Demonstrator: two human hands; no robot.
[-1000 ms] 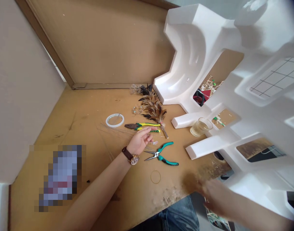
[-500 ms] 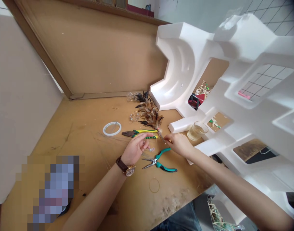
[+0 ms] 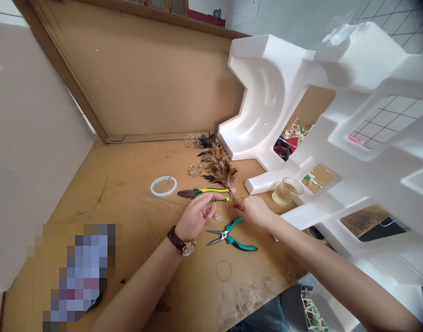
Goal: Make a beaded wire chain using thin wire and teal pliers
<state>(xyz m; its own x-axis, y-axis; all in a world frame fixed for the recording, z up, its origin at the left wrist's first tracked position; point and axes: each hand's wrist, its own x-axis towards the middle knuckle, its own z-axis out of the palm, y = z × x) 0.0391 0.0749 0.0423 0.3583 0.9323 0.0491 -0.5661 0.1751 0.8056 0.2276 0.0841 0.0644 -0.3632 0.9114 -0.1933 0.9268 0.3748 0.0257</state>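
Possibly touching, the left hand (image 3: 193, 216) partly hides yellow-green pliers (image 3: 201, 190).

A brown-strapped, gold-rimmed wristwatch (image 3: 181, 243) is worn with blue jeans (image 3: 266, 314).

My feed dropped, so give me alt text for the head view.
A person's left hand and right hand are close together over a brown table, near teal-handled pliers, yellow-green pliers and a feather bundle. A glass of pale liquid stands beside a white moulded frame.
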